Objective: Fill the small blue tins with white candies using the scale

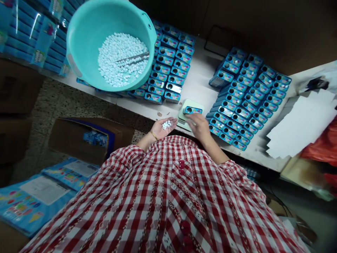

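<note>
My left hand (pixel 161 128) lies palm up at the table's front edge, cupping a small heap of white candies (pixel 166 124). Just right of it, my right hand (pixel 198 126) has its fingers at the near side of a blue box (pixel 193 110); its fingertips are partly hidden and blurred. That box rests on a pale green scale (pixel 181 114). A turquoise tub (pixel 86 38) at the upper left contains many loose white candies (pixel 116 59) and a metal scoop (pixel 135 58).
Rows of blue boxes with round holes (pixel 165 60) stand beside the tub, with more rows (pixel 244 102) on the right. White card sheets (pixel 302 123) lie at the far right. An open carton (pixel 76 140) sits below left.
</note>
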`<state>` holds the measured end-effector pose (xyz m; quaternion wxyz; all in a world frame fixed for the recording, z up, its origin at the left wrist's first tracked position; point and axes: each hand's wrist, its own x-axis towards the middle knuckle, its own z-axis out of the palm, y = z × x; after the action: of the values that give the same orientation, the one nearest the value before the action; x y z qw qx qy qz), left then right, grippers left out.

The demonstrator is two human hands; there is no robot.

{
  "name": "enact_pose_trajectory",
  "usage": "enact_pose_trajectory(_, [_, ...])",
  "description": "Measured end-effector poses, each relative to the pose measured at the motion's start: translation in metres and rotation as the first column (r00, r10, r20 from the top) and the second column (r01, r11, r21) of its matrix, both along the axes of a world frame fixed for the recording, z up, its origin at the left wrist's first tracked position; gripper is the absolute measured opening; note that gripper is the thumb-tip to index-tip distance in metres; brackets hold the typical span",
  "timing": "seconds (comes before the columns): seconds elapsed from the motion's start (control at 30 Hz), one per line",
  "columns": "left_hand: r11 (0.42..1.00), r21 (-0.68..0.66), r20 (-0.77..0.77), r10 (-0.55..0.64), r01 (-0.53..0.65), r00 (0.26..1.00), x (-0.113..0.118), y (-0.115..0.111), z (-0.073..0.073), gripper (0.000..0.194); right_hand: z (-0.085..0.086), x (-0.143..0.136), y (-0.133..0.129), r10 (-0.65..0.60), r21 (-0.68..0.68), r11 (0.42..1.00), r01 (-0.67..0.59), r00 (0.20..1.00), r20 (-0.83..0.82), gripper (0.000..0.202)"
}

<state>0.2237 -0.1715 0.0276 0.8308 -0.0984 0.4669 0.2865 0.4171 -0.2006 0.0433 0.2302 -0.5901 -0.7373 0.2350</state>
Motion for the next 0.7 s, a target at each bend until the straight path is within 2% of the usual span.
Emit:
enact_pose_trajectory(0.07, [0.999,-0.013,0.035,-0.040,0.040,0.999,0.000,-0.005,0.001,0.031,0.003,-0.027,-0.009,0.247,-0.095,0.966,-0.241,0.967,0.058,0.023])
enact_pose_trajectory(0.1, [0.998,-0.027,0.038,-0.050,0.051,0.998,-0.001,-0.008,0.001,0.032,0.004,-0.040,-0.011,0.328,-0.149,0.939,-0.311,0.938,0.112,0.022])
enact_pose_trajectory(0.17, [0.997,-0.058,0.026,-0.048,0.050,0.998,-0.005,-0.013,-0.001,0.033,0.003,-0.060,-0.013,0.428,-0.233,0.895,-0.380,0.878,0.214,0.023])
enact_pose_trajectory(0.27, [0.994,-0.106,0.004,-0.036,0.036,0.999,-0.014,-0.019,-0.006,0.034,0.003,-0.073,-0.009,0.522,-0.256,0.849,-0.462,0.807,0.274,0.024])
enact_pose_trajectory(0.37, [0.991,-0.129,-0.014,-0.038,0.036,0.999,-0.020,-0.021,-0.008,0.035,0.005,-0.073,-0.005,0.572,-0.240,0.819,-0.521,0.776,0.267,0.021])
enact_pose_trajectory(0.53, [0.994,-0.093,0.001,-0.065,0.065,0.998,-0.019,-0.018,-0.001,0.036,0.011,-0.074,-0.002,0.612,-0.213,0.790,-0.575,0.752,0.245,0.019])
enact_pose_trajectory(0.63, [0.996,-0.060,-0.004,-0.062,0.061,0.998,-0.013,-0.015,0.000,0.034,0.008,-0.071,-0.003,0.559,-0.204,0.827,-0.525,0.806,0.195,0.019])
enact_pose_trajectory(0.7, [0.999,-0.030,-0.015,-0.037,0.037,0.999,-0.008,-0.013,-0.002,0.030,0.004,-0.062,-0.003,0.472,-0.206,0.874,-0.440,0.869,0.147,0.018])
